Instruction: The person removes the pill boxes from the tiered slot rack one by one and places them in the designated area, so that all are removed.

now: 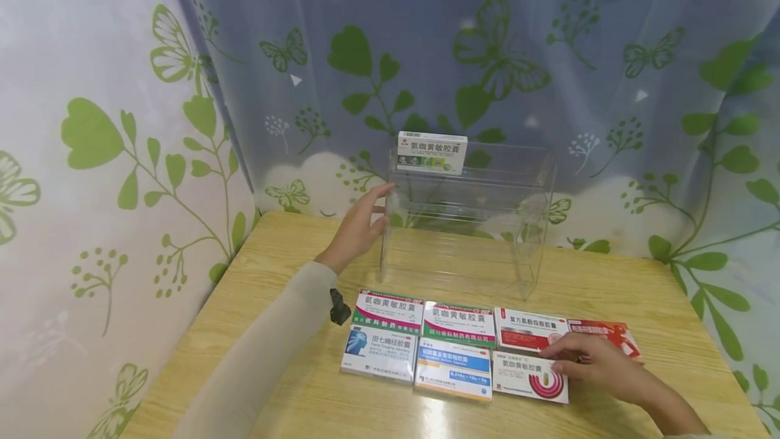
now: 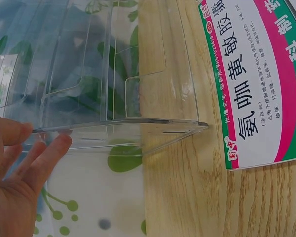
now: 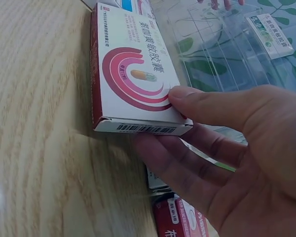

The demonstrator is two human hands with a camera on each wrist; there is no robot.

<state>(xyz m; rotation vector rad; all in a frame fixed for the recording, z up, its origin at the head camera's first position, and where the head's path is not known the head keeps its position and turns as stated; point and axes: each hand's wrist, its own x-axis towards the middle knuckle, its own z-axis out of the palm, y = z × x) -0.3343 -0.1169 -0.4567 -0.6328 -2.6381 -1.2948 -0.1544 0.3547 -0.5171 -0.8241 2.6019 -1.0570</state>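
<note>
A clear acrylic tiered stand [image 1: 469, 249] is on the wooden table. My left hand [image 1: 359, 225] touches the stand's left side with its fingertips, fingers mostly straight. On the top tier stands a white-and-green medicine box [image 1: 431, 153]. With thumb on top and fingers below, my right hand [image 3: 227, 143] pinches the end of a white medicine box [image 3: 133, 69] with a pink ring pattern and a capsule picture. In the head view that box lies at the right end of the front row. A red medicine box [image 1: 606, 337] is partly hidden behind my right hand.
Two pink-and-green boxes [image 1: 459, 324] and a white-and-red box [image 1: 530, 330] lie in the back row. A white-and-blue box [image 1: 379, 354] and a blue-and-orange box [image 1: 453, 370] lie in front. Patterned curtains [image 1: 426, 53] surround the table [image 1: 292, 242].
</note>
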